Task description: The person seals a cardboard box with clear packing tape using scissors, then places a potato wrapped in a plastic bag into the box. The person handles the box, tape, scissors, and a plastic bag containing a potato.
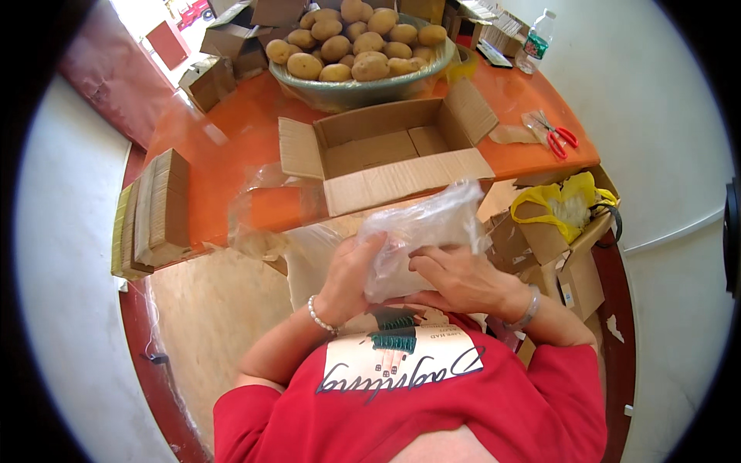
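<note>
both hands up in front of the chest, working a clear plastic bag [421, 235]. left hand [351, 278] is closed on the bag's left side, thumb and fingers pinching the film; right hand [463, 279] lies over the lower right, fingers curled flat on it. bag is held in the air just short of the desk [231, 147] edge, in front of the open cardboard box [386, 154], not touching it. cannot tell what is inside the bag, film is crumpled and glary.

risks, as judged from here: thin film looks slippery, so a loose pinch by the left hand could let it slide and drop toward the lap or floor. pulling both hands apart too hard could tear it. the near box flap sticks out toward the bag, so it could snag the film. another sheet of clear plastic [262, 208] hangs off the desk edge, easy to drag off with a sleeve. bowl of potatoes [359, 46] sits piled high right behind the box, so a shove on the box could jog it. red scissors [557, 139] and the water bottle [534, 42] are well apart, low risk. stack of flat cardboard [154, 212] sits at the left edge.
</note>
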`<control>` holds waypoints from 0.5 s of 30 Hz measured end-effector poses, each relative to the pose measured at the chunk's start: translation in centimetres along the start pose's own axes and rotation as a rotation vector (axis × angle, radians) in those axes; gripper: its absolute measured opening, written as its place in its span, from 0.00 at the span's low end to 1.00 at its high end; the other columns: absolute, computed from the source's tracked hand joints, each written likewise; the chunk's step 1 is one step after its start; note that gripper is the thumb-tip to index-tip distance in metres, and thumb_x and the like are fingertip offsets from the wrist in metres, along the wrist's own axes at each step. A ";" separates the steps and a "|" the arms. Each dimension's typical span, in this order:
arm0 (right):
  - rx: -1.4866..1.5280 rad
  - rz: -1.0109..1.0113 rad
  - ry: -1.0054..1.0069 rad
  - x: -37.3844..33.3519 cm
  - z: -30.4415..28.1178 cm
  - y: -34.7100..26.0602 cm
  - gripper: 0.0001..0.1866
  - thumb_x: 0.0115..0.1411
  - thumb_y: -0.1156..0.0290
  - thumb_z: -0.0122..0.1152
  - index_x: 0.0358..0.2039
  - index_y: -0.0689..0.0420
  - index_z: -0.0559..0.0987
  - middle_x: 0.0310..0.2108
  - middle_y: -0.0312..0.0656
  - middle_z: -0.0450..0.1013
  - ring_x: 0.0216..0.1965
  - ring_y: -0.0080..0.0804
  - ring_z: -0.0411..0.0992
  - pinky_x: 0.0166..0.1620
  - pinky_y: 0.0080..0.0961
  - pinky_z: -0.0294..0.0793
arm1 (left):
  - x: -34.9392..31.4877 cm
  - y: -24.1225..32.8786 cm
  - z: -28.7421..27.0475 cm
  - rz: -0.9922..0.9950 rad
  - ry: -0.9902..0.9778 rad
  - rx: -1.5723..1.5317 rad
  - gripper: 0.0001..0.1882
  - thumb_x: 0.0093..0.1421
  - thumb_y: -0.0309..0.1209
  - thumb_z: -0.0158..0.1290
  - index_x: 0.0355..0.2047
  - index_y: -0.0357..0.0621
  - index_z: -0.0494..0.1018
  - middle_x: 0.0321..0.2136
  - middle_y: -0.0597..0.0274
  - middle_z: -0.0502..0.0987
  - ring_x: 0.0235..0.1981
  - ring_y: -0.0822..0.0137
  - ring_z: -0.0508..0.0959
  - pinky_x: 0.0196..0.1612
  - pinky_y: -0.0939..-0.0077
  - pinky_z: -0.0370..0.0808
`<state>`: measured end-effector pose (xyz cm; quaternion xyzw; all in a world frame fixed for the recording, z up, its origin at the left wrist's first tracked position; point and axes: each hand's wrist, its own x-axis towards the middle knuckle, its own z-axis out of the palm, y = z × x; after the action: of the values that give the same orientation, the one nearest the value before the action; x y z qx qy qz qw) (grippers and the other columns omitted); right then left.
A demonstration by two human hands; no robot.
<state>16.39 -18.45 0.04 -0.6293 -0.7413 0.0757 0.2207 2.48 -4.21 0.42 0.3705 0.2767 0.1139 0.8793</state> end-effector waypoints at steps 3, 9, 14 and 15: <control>0.072 0.245 -0.355 0.0 -0.5 0.1 0.30 0.56 0.55 0.57 0.54 0.59 0.64 0.36 0.57 0.72 0.27 0.52 0.73 0.31 0.42 0.72 | 0.3 0.5 -1.1 0.010 -0.051 0.175 0.10 0.58 0.28 0.45 0.38 0.37 0.70 0.32 0.59 0.75 0.31 0.70 0.76 0.31 0.76 0.73; -0.001 0.410 -0.549 -3.2 -2.8 2.9 0.36 0.55 0.55 0.59 0.60 0.55 0.60 0.33 0.56 0.73 0.35 0.49 0.73 0.37 0.39 0.70 | 1.1 0.4 -2.4 0.086 -0.028 0.085 0.12 0.55 0.21 0.43 0.40 0.35 0.69 0.31 0.56 0.76 0.32 0.66 0.77 0.35 0.74 0.73; 0.297 0.189 -0.552 -2.4 -6.5 3.3 0.34 0.53 0.57 0.63 0.57 0.56 0.66 0.39 0.54 0.74 0.38 0.50 0.72 0.42 0.36 0.70 | 3.1 -1.6 -4.8 0.019 0.043 -0.039 0.15 0.52 0.18 0.43 0.41 0.35 0.68 0.26 0.60 0.74 0.27 0.68 0.74 0.31 0.79 0.72; 0.311 0.134 -0.475 -2.0 -7.7 3.2 0.33 0.51 0.57 0.65 0.54 0.62 0.69 0.42 0.52 0.74 0.41 0.47 0.73 0.45 0.32 0.71 | 3.0 -1.3 -4.7 0.009 0.039 -0.092 0.16 0.52 0.20 0.47 0.43 0.35 0.68 0.25 0.63 0.71 0.24 0.70 0.71 0.31 0.81 0.73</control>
<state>22.78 -21.03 5.17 -0.6003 -0.7085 0.3479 0.1293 2.31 -1.16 -4.40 0.3284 0.2868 0.1376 0.8893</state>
